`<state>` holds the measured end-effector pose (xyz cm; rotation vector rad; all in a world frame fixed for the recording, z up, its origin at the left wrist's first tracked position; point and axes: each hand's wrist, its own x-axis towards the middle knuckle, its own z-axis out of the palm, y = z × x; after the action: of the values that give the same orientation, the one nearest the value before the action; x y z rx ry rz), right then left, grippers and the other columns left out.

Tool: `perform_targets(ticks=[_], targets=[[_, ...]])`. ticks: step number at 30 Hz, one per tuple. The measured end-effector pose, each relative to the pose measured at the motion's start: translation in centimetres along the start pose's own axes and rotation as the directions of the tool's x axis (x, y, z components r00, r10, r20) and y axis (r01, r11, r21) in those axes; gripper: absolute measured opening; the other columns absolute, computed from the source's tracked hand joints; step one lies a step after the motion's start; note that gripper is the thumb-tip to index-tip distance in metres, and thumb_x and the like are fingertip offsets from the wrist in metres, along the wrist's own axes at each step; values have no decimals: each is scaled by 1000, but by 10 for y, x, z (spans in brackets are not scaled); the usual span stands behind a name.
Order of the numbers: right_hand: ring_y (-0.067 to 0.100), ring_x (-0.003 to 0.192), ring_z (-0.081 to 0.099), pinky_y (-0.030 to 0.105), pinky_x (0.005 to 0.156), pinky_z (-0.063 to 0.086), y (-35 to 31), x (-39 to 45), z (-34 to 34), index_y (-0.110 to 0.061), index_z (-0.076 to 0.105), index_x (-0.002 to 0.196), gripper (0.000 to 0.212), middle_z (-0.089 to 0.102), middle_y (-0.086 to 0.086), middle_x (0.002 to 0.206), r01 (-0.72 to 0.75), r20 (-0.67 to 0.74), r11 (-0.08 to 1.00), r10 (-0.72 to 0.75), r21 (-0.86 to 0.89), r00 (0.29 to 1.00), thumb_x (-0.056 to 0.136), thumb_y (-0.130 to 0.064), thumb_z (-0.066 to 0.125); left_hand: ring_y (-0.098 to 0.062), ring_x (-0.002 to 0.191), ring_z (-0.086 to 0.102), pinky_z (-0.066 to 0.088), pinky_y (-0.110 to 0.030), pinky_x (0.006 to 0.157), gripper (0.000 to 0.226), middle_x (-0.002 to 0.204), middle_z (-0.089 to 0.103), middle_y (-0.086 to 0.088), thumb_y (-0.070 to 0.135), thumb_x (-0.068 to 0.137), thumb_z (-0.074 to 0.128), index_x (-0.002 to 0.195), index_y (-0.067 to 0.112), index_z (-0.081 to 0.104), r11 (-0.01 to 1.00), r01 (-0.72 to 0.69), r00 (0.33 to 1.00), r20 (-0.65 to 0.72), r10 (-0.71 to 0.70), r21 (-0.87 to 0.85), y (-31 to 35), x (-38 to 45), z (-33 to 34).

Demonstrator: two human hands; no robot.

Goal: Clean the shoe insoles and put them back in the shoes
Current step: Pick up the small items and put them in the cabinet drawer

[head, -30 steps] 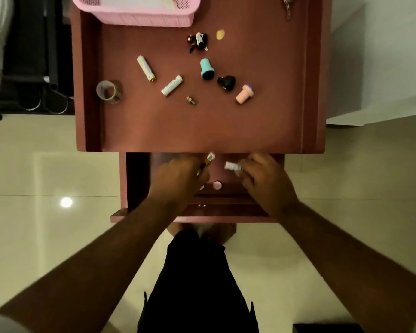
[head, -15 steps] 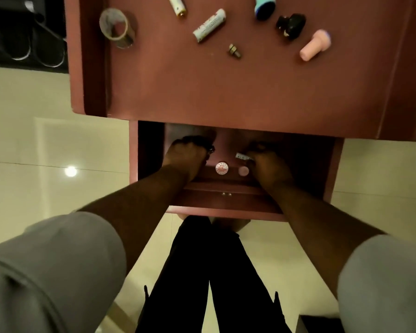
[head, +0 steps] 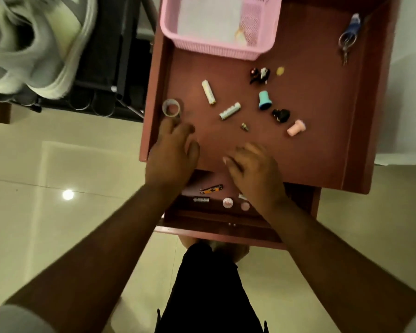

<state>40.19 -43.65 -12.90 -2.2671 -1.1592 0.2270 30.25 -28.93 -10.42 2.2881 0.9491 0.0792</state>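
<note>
A blurred grey and white shoe (head: 34,44) shows at the top left, on a dark rack. No insole is visible. My left hand (head: 172,153) hovers over the front left of the reddish table top (head: 322,140), fingers loosely spread just below a tape roll (head: 171,108), holding nothing. My right hand (head: 252,171) hangs over the table's front edge, fingers loosely curled and empty. Under both hands an open drawer (head: 216,227) holds a small orange and black item (head: 211,189), a battery (head: 201,200) and two round discs (head: 227,202).
On the table top lie two batteries (head: 208,92), a teal cap (head: 264,100), a pink cap (head: 296,127), a black piece (head: 281,115), a small screw (head: 244,126), a figurine (head: 259,75) and keys (head: 347,39). A pink basket (head: 216,48) stands at the back. Pale tiled floor (head: 58,212) surrounds the table.
Both hands have come up out of the drawer to above the table's front edge. The small items they held a second ago now lie in the drawer. The view tilted up.
</note>
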Motion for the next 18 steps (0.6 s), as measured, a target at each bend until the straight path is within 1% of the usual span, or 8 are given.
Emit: perform_targets(ticks=[3, 5, 7, 8, 10, 12, 14, 18], targets=[[30, 84, 57, 39, 76, 49, -6, 57, 4, -6, 68, 92, 13, 62, 12, 89, -47, 20, 997, 48, -59, 999, 81, -14, 66, -29, 115, 55, 42, -31, 85, 52, 147, 35, -10, 13, 91, 58, 141, 18, 44, 990, 62, 991, 106, -77, 130, 2, 47, -9], [34, 97, 54, 44, 83, 47, -1, 97, 13, -12, 64, 115, 33, 62, 11, 107, -58, 97, 987, 73, -149, 993, 82, -16, 63, -38, 113, 57, 48, -42, 87, 50, 145, 36, -13, 9, 94, 53, 142, 17, 41, 971, 66, 981, 166, -106, 231, -1, 67, -10], [33, 107, 50, 41, 90, 44, 9, 131, 22, -19, 55, 128, 48, 57, 7, 122, 14, 209, 970, 38, -242, 977, 81, -17, 60, -41, 105, 60, 50, -46, 81, 37, 136, 42, -16, 8, 97, 47, 133, 13, 47, 948, 72, 972, 190, -135, 309, -4, 76, -8], [33, 108, 50, 39, 91, 44, 13, 144, 27, -20, 54, 127, 48, 55, 7, 124, 63, 266, 960, 12, -271, 964, 79, -18, 60, -41, 100, 61, 49, -45, 77, 29, 131, 45, -17, 7, 98, 46, 126, 11, 52, 938, 73, 973, 182, -142, 339, -8, 79, -7], [34, 103, 52, 35, 84, 42, 15, 161, 32, -18, 60, 109, 33, 56, 10, 113, 155, 357, 935, -33, -318, 933, 76, -17, 62, -39, 93, 63, 49, -41, 74, 22, 122, 49, -17, 5, 99, 44, 117, 8, 57, 928, 49, 982, 152, -113, 369, -14, 80, -2], [33, 96, 54, 32, 76, 41, 12, 169, 30, -14, 63, 95, 22, 58, 13, 103, 215, 423, 915, -55, -342, 904, 73, -18, 68, -36, 93, 63, 51, -41, 78, 22, 118, 53, -16, 7, 100, 44, 116, 8, 59, 945, 19, 988, 140, -68, 325, -17, 78, -1], [33, 93, 55, 33, 75, 41, 8, 171, 29, -13, 63, 90, 24, 61, 13, 99, 227, 434, 915, -64, -335, 899, 72, -26, 72, -31, 97, 62, 49, -37, 80, 23, 116, 57, -13, 13, 100, 47, 118, 10, 62, 971, 20, 989, 138, -54, 238, -17, 72, -6], [36, 92, 58, 40, 83, 42, -5, 130, 24, -6, 64, 109, 48, 66, 15, 100, 242, 293, 943, -170, -228, 941, 74, -38, 69, -21, 95, 58, 48, -34, 77, 26, 110, 62, -7, 28, 96, 57, 113, 10, 64, 999, 37, 993, 109, -41, 39, -14, 23, -23]])
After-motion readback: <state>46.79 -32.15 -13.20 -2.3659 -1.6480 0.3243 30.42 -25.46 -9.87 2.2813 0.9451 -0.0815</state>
